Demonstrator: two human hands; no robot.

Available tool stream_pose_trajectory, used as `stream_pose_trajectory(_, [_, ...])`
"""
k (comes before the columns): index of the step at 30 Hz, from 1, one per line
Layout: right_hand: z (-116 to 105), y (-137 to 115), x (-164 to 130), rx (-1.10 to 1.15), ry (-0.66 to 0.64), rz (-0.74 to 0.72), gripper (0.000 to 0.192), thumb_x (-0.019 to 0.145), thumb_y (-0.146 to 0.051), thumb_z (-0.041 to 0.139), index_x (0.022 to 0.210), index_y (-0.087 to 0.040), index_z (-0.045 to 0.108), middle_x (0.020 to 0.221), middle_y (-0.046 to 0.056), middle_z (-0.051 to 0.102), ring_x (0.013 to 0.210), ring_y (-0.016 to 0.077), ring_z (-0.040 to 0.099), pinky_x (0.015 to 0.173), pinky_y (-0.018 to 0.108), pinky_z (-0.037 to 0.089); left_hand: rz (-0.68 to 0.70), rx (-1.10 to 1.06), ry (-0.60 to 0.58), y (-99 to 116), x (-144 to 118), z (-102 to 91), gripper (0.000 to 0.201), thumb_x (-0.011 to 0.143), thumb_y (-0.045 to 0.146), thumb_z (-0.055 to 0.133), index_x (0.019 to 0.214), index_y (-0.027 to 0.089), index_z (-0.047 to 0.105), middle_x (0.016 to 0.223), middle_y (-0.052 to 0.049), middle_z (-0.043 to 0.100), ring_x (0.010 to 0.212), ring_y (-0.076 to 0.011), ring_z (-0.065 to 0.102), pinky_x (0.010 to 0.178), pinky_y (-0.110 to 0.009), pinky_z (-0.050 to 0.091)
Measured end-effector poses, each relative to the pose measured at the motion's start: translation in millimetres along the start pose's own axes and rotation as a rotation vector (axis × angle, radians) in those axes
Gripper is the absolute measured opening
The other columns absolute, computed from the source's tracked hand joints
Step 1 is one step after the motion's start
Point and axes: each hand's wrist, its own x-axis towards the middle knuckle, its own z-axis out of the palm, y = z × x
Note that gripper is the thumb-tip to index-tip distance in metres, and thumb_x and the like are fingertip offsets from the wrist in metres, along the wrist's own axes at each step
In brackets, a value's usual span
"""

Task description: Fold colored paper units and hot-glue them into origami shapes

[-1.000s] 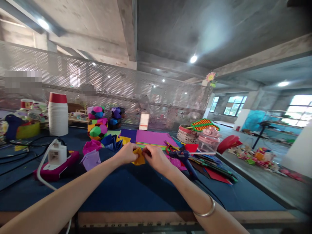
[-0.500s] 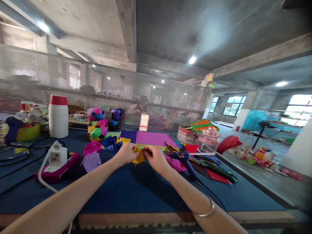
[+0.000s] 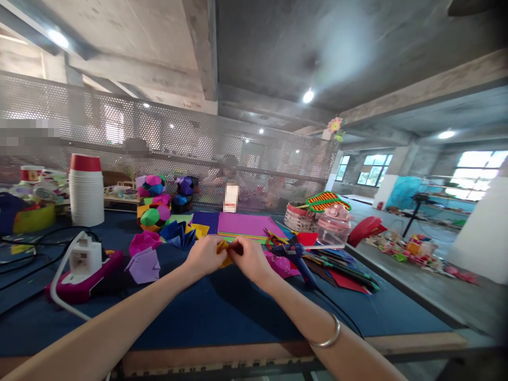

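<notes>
A folded piece of yellow paper (image 3: 223, 252) is pinched between both my hands above the blue tabletop (image 3: 222, 312). My left hand (image 3: 206, 255) grips its left side. Its right side is held by my right hand (image 3: 246, 259), fingertips meeting the left hand's; a metal bangle sits on that wrist. Most of the paper is hidden by my fingers. Just behind the hands lie flat sheets of purple paper (image 3: 244, 224) and blue and yellow folded pieces (image 3: 180, 233).
Left: pink and lilac folded paper (image 3: 143, 257), a white plug on a pink power strip (image 3: 81, 264), a cup stack (image 3: 86, 189), paper balls (image 3: 154, 207). Right: a blue glue gun (image 3: 296, 254), red sheets, a clear jar (image 3: 334, 226), a basket. Mesh screen behind.
My hands have drawn closer together on the yellow paper, so less of it shows. The view has shifted slightly to the right.
</notes>
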Motion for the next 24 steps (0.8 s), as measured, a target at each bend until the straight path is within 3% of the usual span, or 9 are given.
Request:
stream_pose_trajectory(4, [-1,-8,-5,-0.084,0.023,-0.029,0.009,0.072,-0.010,0.056,0.075,-0.017,0.060,0.069,0.002,0.065,0.065,0.0152,0.060,0.060,0.024,0.041,0.015,-0.007,-0.025,-1,-1,3.2,0.008,0.068,0.020,0.049,0.062,0.019,0.053,0.058,0.000,0.055,0.057,-0.0134,0.048,0.052,-0.024,0.022])
stream_pose_trajectory(7, [1,-2,-2,0.019,0.032,-0.035,0.009,0.076,-0.014,0.054,0.082,-0.018,0.060,0.076,0.002,0.066,0.070,0.0151,0.061,0.064,0.024,0.043,0.010,-0.022,0.000,-1,1,0.6,0.010,0.071,0.022,0.048,0.063,0.018,0.053,0.059,0.000,0.055,0.057,-0.0130,0.049,0.053,-0.024,0.023])
stream_pose_trajectory(14, [8,10,6,0.283,0.012,0.174,0.033,0.090,-0.039,0.040,0.079,-0.017,0.062,0.068,0.003,0.063,0.062,0.0151,0.058,0.055,0.023,0.043,-0.005,-0.065,0.069,0,6,-7.9,0.017,0.077,0.026,0.046,0.065,0.017,0.054,0.061,-0.001,0.055,0.059,-0.0126,0.049,0.054,-0.024,0.025])
stream_pose_trajectory(18, [8,6,4,0.288,-0.040,0.198,0.032,0.085,-0.044,0.047,0.078,-0.016,0.061,0.066,0.002,0.062,0.059,0.0135,0.056,0.053,0.022,0.041,-0.007,-0.090,0.063,0,6,-8.0,0.015,0.076,0.025,0.047,0.069,0.017,0.058,0.062,-0.001,0.056,0.058,-0.0125,0.049,0.054,-0.023,0.026])
stream_pose_trajectory(24, [6,7,3,0.172,-0.007,0.187,0.025,0.080,-0.040,0.055,0.079,-0.015,0.060,0.070,0.002,0.064,0.063,0.0134,0.057,0.056,0.022,0.041,0.017,-0.109,0.071,3,3,-6.7,0.009,0.074,0.023,0.049,0.071,0.018,0.056,0.062,0.001,0.055,0.058,-0.0119,0.048,0.054,-0.022,0.027])
